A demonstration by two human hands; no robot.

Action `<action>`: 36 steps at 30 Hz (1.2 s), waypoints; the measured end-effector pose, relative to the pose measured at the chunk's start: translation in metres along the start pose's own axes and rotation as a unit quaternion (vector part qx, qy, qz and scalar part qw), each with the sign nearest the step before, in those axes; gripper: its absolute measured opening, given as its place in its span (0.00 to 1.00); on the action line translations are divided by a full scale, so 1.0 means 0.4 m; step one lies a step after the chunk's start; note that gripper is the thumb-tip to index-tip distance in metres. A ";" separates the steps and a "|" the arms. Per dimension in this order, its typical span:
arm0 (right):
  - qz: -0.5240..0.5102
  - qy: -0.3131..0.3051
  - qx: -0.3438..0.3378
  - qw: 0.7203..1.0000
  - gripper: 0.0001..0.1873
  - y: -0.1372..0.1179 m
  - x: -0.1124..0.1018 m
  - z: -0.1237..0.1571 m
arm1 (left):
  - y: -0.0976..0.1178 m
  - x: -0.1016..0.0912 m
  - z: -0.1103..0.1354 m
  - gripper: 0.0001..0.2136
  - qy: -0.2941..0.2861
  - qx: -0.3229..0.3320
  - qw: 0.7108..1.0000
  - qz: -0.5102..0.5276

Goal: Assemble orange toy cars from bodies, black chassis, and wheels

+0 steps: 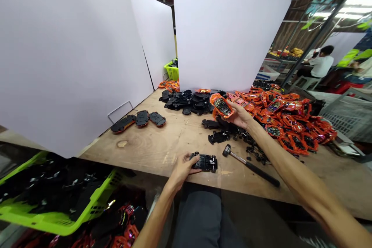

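Near the table's front edge, my left hand (186,166) grips a black toy car chassis (207,162) that has small wheels on it. My right hand (240,115) is raised over the table and holds an orange toy car body shell (221,105), its hollow inside facing me. To the right of the chassis lies a hammer (247,164) with a black handle. Loose wheel axles (257,157) and a few black chassis (219,136) lie beneath and beside my right forearm.
A large heap of orange car shells (290,118) covers the right side. Black chassis parts (188,100) are piled at the back. Three black-bottomed cars (142,118) lie at left. White panels (226,38) border the table. A green basket (95,197) stands lower left. A person (321,64) sits far right.
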State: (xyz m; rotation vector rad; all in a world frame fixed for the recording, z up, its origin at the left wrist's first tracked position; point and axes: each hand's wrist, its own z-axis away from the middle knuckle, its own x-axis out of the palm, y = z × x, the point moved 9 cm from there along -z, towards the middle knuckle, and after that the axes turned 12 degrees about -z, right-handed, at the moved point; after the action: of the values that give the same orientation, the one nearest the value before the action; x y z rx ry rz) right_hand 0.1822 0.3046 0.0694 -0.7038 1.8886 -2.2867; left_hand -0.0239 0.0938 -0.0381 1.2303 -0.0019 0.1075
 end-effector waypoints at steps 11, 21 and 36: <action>-0.173 -0.061 0.022 0.983 0.20 -0.018 0.065 0.136 | 0.175 -0.040 -0.016 0.27 0.144 0.183 0.951 -0.202; -0.133 -0.038 -0.018 0.990 0.25 0.001 0.110 0.293 | 0.466 0.208 0.035 0.24 -0.019 0.450 0.869 -0.207; -0.536 -0.103 -0.130 0.828 0.10 -0.068 0.205 0.407 | 0.516 0.277 0.246 0.22 0.123 0.464 0.851 -0.212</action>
State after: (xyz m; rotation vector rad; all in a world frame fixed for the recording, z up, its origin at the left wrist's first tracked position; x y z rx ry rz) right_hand 0.1807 0.1343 0.1396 -2.4474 1.9424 -2.1857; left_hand 0.0749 0.0783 0.1957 2.1461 0.6094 -0.1469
